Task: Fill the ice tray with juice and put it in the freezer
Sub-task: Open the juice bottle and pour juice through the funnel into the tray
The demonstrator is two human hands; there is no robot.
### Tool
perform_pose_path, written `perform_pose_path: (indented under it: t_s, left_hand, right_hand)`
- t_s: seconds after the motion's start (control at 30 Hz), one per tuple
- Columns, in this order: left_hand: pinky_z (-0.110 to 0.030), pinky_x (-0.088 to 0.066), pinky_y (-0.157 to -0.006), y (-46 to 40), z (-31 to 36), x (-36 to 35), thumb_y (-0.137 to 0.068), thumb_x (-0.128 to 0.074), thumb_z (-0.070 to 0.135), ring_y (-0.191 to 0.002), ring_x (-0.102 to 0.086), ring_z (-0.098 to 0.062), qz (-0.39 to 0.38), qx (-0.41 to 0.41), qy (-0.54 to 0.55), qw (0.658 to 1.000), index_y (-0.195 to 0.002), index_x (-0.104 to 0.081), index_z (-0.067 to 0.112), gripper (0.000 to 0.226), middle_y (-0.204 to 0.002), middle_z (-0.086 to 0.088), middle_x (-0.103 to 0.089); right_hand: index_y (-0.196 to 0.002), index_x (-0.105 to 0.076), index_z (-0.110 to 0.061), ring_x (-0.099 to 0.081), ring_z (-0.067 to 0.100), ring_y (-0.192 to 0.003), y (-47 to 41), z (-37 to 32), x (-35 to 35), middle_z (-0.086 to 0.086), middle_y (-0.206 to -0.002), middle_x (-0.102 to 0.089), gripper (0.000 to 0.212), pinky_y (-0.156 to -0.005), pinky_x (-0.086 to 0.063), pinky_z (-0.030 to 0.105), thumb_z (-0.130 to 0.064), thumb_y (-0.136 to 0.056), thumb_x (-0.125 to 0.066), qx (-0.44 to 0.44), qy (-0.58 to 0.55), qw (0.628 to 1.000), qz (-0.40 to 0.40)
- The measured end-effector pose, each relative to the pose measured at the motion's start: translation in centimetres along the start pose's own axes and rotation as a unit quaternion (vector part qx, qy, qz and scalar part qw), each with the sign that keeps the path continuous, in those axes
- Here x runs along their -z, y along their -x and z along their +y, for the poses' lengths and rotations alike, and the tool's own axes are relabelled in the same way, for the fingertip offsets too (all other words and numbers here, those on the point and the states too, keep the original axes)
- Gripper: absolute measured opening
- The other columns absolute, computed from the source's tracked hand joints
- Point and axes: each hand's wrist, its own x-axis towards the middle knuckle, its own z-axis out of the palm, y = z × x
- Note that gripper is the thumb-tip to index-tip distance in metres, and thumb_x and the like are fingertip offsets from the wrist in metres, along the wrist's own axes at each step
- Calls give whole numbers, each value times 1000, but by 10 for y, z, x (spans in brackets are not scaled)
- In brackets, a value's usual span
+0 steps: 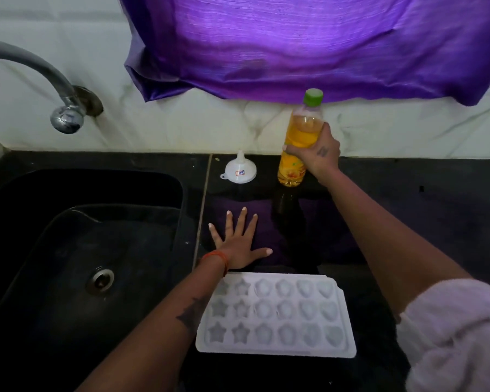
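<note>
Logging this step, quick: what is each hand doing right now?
Left hand: open, fingers spread flat on the black counter.
Right hand: gripping the juice bottle around its middle.

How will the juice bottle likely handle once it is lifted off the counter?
The juice bottle looks mostly full, so probably heavy for its size. It is tall and narrow, so likely to tip if bumped. The right hand grips its middle; the thin plastic may flex. The green cap is on, so spilling seems unlikely.

The counter (408, 210) is glossy black stone; the tray (275, 315) matt white plastic; the bottle (300, 137) clear smooth plastic; the tap (65, 114) shiny metal; the curtain (294, 43) sheeny purple cloth.
</note>
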Motion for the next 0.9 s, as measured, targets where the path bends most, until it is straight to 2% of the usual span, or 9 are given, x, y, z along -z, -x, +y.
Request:
perform_pose_path:
  t_s: [0.23, 0.4, 0.47, 0.57, 0.63, 0.7, 0.8, 0.87, 0.9]
  left_hand:
    - [-67, 19, -103, 0, -2, 1, -86, -38, 69, -139, 34, -32, 3, -12, 7, 1000, -149, 15, 30, 91, -155, 3, 32]
    - [-66, 16, -107, 5, -1, 3, -85, -45, 65, -142, 29, -30, 18, -17, 31, 999, -151, 7, 31, 90, -158, 4, 24]
    - [-66, 10, -109, 8, 2, 11, -86, -51, 60, -145, 20, -32, 22, -16, 48, 998, -151, -3, 30, 87, -161, 2, 13]
    - [-58, -9, -115, 17, 16, 26, -85, -60, 50, -146, -14, -31, 53, -58, 143, 987, -150, -15, 29, 81, -159, -3, -20]
    - [-41, -24, -115, 28, 34, 31, -85, -66, 37, -142, -28, -24, 54, -133, 232, 962, -150, -19, 24, 81, -155, -5, -30]
    - [-33, -29, -112, 38, 52, 35, -82, -70, 31, -142, -30, -20, 43, -189, 288, 938, -151, -17, 22, 87, -153, -6, -33]
    - [-41, -28, -116, 47, 75, 42, -74, -78, 35, -145, -22, -18, 75, -231, 341, 908, -152, -5, 26, 107, -157, -5, -24]
    - [-47, -26, -116, 51, 89, 45, -60, -79, 52, -146, -17, -19, 123, -230, 370, 892, -151, 3, 31, 125, -159, -3, -18]
    - [-48, -27, -115, 53, 97, 46, -52, -77, 61, -146, -18, -19, 143, -224, 386, 883, -150, 5, 35, 130, -159, -2, -18]
  right_hand:
    - [-124, -49, -13, -56, 15, -104, 90, 7, 45, 4, -119, -61, 75, -88, -49, 33, -34, -61, -86, 13, -7, 1000, 26]
    - [-121, -51, -14, -61, 22, -106, 142, 18, 53, 7, -117, -64, 75, -87, -52, 37, -36, -59, -86, 1, 32, 998, 53]
    - [-121, -50, -14, -61, 21, -104, 153, 25, 52, 6, -115, -65, 76, -85, -52, 34, -37, -59, -86, -14, 31, 997, 67]
    - [-124, -48, -15, -61, 20, -104, 165, 32, 50, 5, -115, -64, 79, -85, -52, 34, -40, -60, -85, -21, 7, 996, 87]
    - [-127, -44, -17, -59, 18, -106, 168, 32, 51, 2, -117, -61, 81, -86, -50, 32, -39, -61, -85, -22, -6, 998, 58]
    - [-134, -37, -20, -56, 16, -112, 168, 32, 59, -3, -122, -56, 88, -92, -49, 33, -38, -62, -85, -20, -19, 999, -18]
    - [-145, -23, -26, -48, 18, -126, 165, 27, 83, -1, -138, -48, 104, -102, -45, 41, -42, -62, -84, -37, -70, 989, -127]
    - [-149, -13, -28, -43, 22, -131, 165, 15, 104, 4, -146, -40, 105, -101, -42, 34, -44, -68, -79, -48, -70, 988, -132]
    - [-149, -13, -27, -44, 22, -130, 164, 7, 112, 5, -145, -40, 100, -98, -42, 32, -44, -73, -75, -34, -53, 992, -112]
